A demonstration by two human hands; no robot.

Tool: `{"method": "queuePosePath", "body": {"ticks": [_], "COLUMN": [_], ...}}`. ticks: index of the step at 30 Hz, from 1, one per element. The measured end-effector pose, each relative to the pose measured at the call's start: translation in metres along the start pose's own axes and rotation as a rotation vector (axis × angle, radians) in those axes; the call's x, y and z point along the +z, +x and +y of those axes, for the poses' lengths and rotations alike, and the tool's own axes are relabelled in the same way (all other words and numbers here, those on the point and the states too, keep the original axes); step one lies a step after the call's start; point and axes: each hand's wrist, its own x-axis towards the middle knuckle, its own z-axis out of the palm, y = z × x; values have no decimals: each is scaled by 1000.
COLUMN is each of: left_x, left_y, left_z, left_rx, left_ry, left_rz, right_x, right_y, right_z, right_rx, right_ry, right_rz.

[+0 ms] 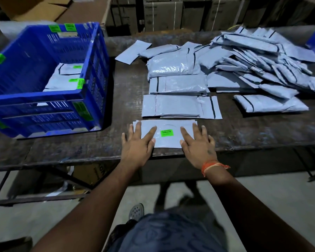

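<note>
Left hand (136,144): fingers (150,132) straight and spread, flat on the left end of the grey mailer (168,141). Right hand (198,145): same on the right end, fingers (186,134) straight, nothing curled, no grip, both palms down on it. Orange thread band (213,166) on the right wrist. The mailer is a flat, pale grey-blue poly bag lying long side across, with a bright green label (166,133) with black print dead centre and a faint round outline showing through the film around it. It lies on the worktop (244,135) at the near edge. At 12 o'clock from it is a row of unlabelled mailers (178,106), one behind another. At 2 o'clock is a loose pile of mailers (262,60). At 10 o'clock is a blue crate (44,95), with green-labelled mailers (67,77) inside.
</note>
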Motion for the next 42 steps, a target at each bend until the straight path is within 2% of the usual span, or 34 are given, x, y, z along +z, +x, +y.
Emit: {"method": "queuePosePath", "body": {"ticks": [10, 14, 19, 22, 24, 27, 31, 35, 42], "left_x": [-18, -27, -31, -30, -31, -34, -36, -66, -168], "left_y": [-4, 3, 10, 17, 19, 20, 24, 38, 55], "left_z": [-8, -3, 3, -3, -4, -3, -12, -20, -46], "left_rx": [-253, -276, -287, -332, -329, -320, -312, -320, -178], "left_ry": [49, -76, -193, -346, -473, -758, -1036, -1064, -1066], "left_rz": [113, 115, 103, 121, 162, 131, 27, 113, 218], "right_x": [-17, -19, -16, -17, -23, -29, -32, -55, -127], "right_y": [-2, 4, 16, 25, 26, 22, 21, 27, 62], "right_z": [0, -3, -2, 7, 13, 17, 25, 20, -19], "right_rx": [198, 162, 142, 188, 221, 236, 202, 116, -31], "right_ry": [-12, 122, 236, 446, 626, 870, 1085, 1186, 1253], "right_rz": [-35, 118, 56, 33, 82, 125, 129, 139, 204]}}
